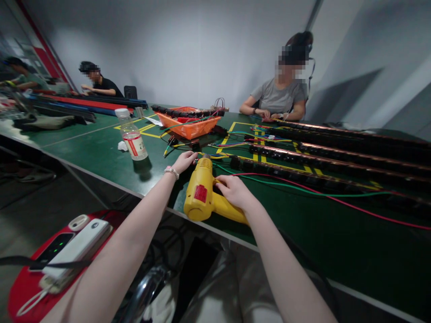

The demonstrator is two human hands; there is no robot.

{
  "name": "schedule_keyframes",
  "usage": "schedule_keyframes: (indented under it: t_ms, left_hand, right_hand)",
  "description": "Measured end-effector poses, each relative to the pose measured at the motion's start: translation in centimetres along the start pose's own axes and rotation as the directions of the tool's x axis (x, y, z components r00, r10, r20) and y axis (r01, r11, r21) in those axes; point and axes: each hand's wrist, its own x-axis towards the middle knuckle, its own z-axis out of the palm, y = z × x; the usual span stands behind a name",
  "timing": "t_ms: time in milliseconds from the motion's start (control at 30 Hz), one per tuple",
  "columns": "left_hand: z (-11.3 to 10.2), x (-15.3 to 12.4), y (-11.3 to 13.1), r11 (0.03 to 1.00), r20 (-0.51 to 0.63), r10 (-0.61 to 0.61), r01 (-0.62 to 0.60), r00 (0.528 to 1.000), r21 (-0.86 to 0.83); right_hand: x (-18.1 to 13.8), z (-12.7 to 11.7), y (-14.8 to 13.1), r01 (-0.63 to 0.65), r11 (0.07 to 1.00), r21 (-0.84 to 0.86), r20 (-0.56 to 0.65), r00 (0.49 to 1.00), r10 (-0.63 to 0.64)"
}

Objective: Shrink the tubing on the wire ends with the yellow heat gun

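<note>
My right hand (pixel 234 190) is closed on the handle of a yellow heat gun (pixel 202 174), with fingertips by its trigger. The heat gun lies on its side at the front of the green table, its nozzle turned away from me. Just left of the nozzle, the fingers of my left hand (pixel 184 162) are pinched together on the end of some thin wires (pixel 220 156). These yellow and blue wires run right to a long black and copper-coloured strip (pixel 266 168). Exactly which wire ends sit in my fingertips is too small to tell.
An orange basket (pixel 193 130) with dark parts stands behind my left hand. A bottle (pixel 132 137) is to the left. Several long strips (pixel 336 154) and loose red and green wires (pixel 303 187) cover the right. Across the table sits a person (pixel 283 96); two others work far left.
</note>
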Motion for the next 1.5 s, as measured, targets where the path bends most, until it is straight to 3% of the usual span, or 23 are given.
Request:
schedule_keyframes:
  t_ms: [600,933,1267,1500]
  left_hand:
    - [-0.1,-0.1,-0.3,1.000,0.019,-0.003,0.003,1.000,-0.009]
    - [-0.2,-0.3,0.0,0.999,0.051,0.016,-0.014,0.999,-0.035]
    - [-0.2,-0.4,0.2,1.000,0.065,0.016,-0.016,0.998,-0.007]
    - [-0.2,-0.3,-0.2,1.000,0.062,0.025,-0.024,0.998,-0.020]
  right_hand:
    - [0.3,0.3,-0.6,0.029,0.999,0.024,0.008,1.000,-0.030]
    - [-0.8,-0.8,2.4,0.042,0.992,0.120,0.009,0.999,-0.043]
    - [-2.4,-3.2,5.2,-0.066,0.982,0.180,-0.007,0.998,0.068]
    - [-2.8,-3.3,5.5,-0.119,0.979,0.167,-0.036,0.991,0.127]
